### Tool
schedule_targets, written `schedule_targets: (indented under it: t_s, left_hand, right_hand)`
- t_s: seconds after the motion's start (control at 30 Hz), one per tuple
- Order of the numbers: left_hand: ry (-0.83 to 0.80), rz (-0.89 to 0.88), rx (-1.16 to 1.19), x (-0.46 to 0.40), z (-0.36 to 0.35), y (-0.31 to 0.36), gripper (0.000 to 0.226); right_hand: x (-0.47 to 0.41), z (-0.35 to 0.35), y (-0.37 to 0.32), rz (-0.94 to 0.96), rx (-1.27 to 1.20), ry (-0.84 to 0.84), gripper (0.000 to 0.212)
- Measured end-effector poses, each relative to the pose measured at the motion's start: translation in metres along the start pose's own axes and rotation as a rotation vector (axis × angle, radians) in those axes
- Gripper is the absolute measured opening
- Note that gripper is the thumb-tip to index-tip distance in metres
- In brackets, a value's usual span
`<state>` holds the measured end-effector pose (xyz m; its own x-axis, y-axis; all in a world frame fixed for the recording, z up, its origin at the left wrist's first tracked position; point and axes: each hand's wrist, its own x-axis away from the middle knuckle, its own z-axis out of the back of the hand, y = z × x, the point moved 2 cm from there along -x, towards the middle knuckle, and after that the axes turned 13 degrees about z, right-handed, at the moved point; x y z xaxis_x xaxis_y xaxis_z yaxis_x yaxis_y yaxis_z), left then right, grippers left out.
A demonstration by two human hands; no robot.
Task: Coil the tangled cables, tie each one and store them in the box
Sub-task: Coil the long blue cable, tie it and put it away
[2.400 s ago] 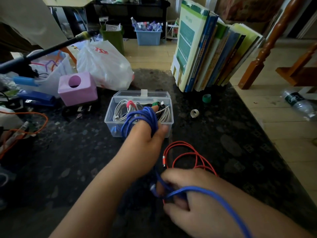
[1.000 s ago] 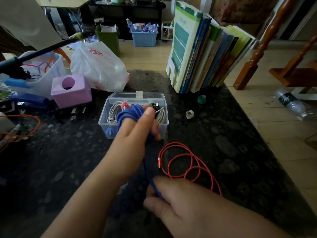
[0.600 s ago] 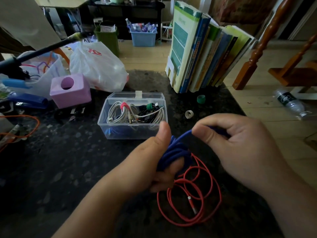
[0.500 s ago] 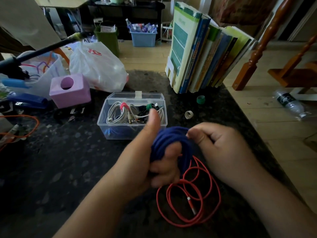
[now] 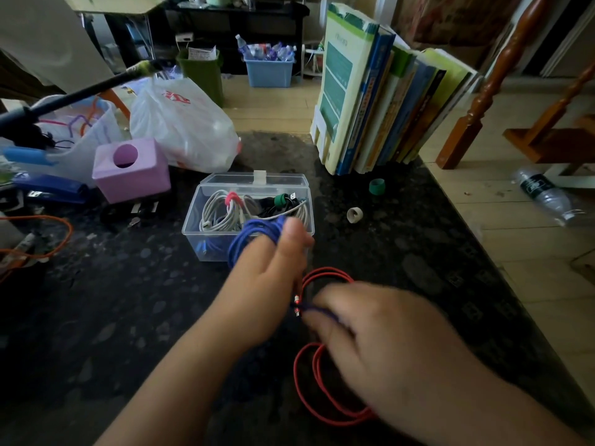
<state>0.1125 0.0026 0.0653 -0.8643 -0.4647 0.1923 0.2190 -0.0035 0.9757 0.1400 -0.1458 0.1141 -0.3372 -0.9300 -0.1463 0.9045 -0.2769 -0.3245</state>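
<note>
**Coiling the blue cable over the desk**

We see the left hand (image 5: 270,281) with its grip closed around the blue cable (image 5: 257,235), coiled about its fingers, just in front of the clear box (image 5: 206,249). A strand runs back toward us to the right hand (image 5: 380,336), which pinches it. The red cable (image 5: 322,397) lies looped on the desk (image 5: 112,317).

1. We see bare dark table (image 5: 112,317) left of the box (image 5: 248,217).
2. Behind it crowd a pink block (image 5: 132,170), plastic bag (image 5: 183,123) and books (image 5: 386,107).
3. Red cable (image 5: 322,381) lies near.
</note>
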Motion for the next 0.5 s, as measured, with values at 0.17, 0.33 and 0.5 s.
schedule_targets:
  t_s: [0.17, 0.33, 0.5]
  left_hand:
    - [-0.404, 0.106, -0.016, 0.019, -0.026, -0.001, 0.078]
    - [-0.495, 0.25, 0.118, 0.024, -0.031, 0.003, 0.067]
    - [-0.639, 0.336, 0.259, 0.03, -0.04, 0.001, 0.064]
  right_hand:
    - [-0.001, 0.005, 0.033, 0.125, -0.046, 0.32, 0.03]
    - [-0.001, -0.019, 0.046, 0.145, -0.457, 0.325, 0.027]
    - [-0.003, -0.03, 0.047, 0.116, -0.743, 0.367, 0.037]
